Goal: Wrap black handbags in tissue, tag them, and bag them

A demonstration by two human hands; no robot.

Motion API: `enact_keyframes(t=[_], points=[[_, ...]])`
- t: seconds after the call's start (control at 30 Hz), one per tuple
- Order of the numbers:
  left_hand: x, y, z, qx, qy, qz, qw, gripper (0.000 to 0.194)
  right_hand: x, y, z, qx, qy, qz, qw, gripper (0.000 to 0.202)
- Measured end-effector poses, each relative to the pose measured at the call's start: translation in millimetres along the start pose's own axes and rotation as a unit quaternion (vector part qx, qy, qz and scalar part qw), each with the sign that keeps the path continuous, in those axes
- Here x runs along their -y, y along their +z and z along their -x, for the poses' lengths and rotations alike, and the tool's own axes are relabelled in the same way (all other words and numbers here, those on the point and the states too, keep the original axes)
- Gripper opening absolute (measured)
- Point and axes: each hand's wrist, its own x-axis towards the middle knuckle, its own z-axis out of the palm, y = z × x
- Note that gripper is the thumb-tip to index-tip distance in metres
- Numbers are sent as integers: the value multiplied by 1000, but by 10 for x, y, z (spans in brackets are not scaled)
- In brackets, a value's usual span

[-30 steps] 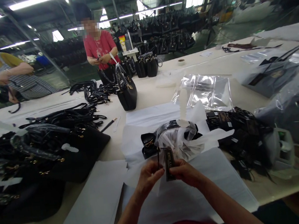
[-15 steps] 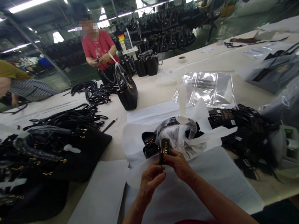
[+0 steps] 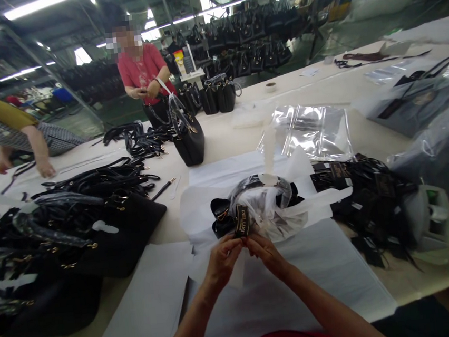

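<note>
A black hang tag [image 3: 242, 221] with gold lettering is pinched at its lower end between my two hands. My left hand [image 3: 222, 259] closes its fingertips on the tag's bottom left. The fingers of my right hand [image 3: 267, 253] meet them from the other side, at the tag's lower right edge. Just beyond lies a black handbag [image 3: 221, 223], its handle [image 3: 245, 185] wrapped in clear plastic and its body partly covered by white wrapping. White paper sheets [image 3: 299, 283] lie under the bag and my forearms.
Black handbags [image 3: 112, 237] and straps [image 3: 94, 178] are heaped at left. Black tags [image 3: 369, 191] and a tape dispenser [image 3: 433, 217] lie at right. Clear plastic bags [image 3: 312, 131] lie ahead. One black handbag [image 3: 190, 142] stands before a co-worker in red [image 3: 145, 70]; another co-worker [image 3: 14, 125] leans in at left.
My right hand has slid down from the tag's face to its lower end, meeting my left hand. The tag's lettering shows more fully. The left co-worker's arms have moved right.
</note>
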Motion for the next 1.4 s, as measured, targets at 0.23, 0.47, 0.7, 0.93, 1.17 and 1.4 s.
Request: enact_keyframes(t=[0.23, 0.47, 0.7, 0.93, 1.17, 1.4], points=[[121, 50, -75, -48, 21, 10, 999, 14, 8, -4, -49, 14, -13, 2, 1000, 28], [152, -78, -124, -56, 31, -48, 997, 15, -69, -52, -80, -9, -70, 115, 991, 23], [57, -183, 38, -35, 25, -95, 995, 20, 95, -40, -62, -102, -18, 25, 994, 29], [102, -57, 772, -83, -187, 40, 978, 18, 226, -19, -194, -115, 29, -96, 988, 26], [395, 384, 1403, -55, -324, 201, 923, 25, 226, -51, -308, -102, 57, -98, 988, 32], [520, 697, 1202, 30, -7, -105, 994, 26, 198, -145, 99, 62, 134, -36, 988, 28]])
